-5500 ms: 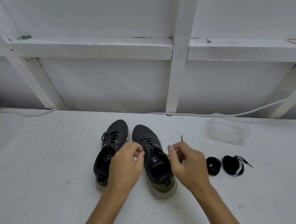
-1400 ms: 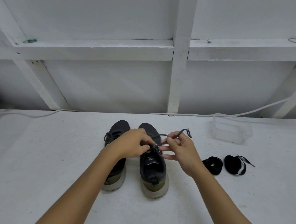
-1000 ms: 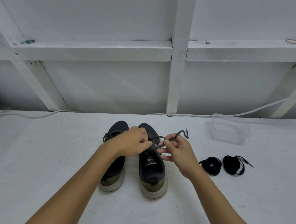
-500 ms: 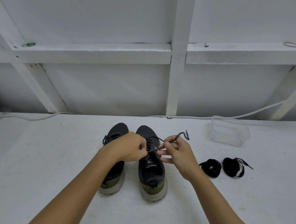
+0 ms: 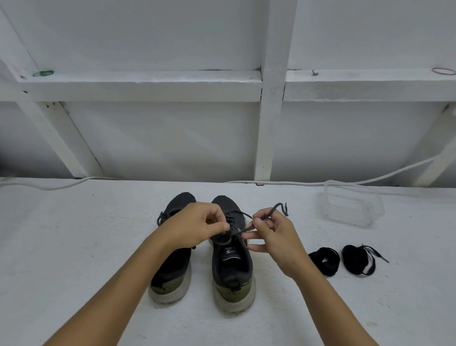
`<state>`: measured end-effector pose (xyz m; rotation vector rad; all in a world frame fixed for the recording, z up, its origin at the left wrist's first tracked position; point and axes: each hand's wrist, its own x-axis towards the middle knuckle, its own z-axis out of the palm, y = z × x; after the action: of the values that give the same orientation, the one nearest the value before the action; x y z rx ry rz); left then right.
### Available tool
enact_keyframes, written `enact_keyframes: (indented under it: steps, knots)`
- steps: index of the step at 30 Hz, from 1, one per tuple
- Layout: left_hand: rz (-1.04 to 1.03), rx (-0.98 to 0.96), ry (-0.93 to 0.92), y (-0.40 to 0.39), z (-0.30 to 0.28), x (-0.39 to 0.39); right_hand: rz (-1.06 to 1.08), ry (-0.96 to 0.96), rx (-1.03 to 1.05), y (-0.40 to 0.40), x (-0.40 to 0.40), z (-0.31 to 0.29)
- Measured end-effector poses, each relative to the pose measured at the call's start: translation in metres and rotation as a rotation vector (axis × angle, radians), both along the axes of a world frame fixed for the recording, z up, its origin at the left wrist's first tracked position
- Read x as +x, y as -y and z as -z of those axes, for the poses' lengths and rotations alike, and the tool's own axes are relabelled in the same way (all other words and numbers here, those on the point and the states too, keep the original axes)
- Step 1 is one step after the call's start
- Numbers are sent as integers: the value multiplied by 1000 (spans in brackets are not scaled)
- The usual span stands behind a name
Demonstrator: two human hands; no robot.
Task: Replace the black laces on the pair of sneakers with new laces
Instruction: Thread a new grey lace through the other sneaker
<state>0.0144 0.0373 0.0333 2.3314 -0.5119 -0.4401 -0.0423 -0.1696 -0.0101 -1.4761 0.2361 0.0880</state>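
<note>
From the head view I see my left hand (image 5: pixel 195 223) pinching the black lace (image 5: pixel 267 210) over the right sneaker (image 5: pixel 232 267); my right hand (image 5: pixel 274 237) grips its free end. The left sneaker (image 5: pixel 172 274) sits just beside, two coiled new laces (image 5: pixel 341 259) rightward.

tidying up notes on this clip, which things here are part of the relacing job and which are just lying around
Part of the job:
right sneaker
left sneaker
old lace, pinched by both hands
two coiled black laces

Lying about:
clear plastic container
white cable
rubber bands on the ledge
</note>
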Motion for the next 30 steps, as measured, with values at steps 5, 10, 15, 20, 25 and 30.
enact_keyframes:
  steps: [5, 10, 15, 20, 25, 30]
  knots:
    - [-39, -190, -144, 2, -3, -4, 9, 12, 17, 4, 1, -2]
    - [139, 316, 432, 9, -3, -1, -13, -1, -7, 1, -2, 0]
    - [-33, 129, 754, 10, 17, 10, -1, -13, -3, 2, -1, -1]
    - [-664, -537, 72, 11, 6, 9, 7, -36, 17, 2, -3, 0]
    - [-768, -603, 327, -22, -15, 23, 28, -49, 55, 2, -5, 2]
    - [-572, 423, 546, -59, -15, 13, 95, -136, -47, 4, -3, 4]
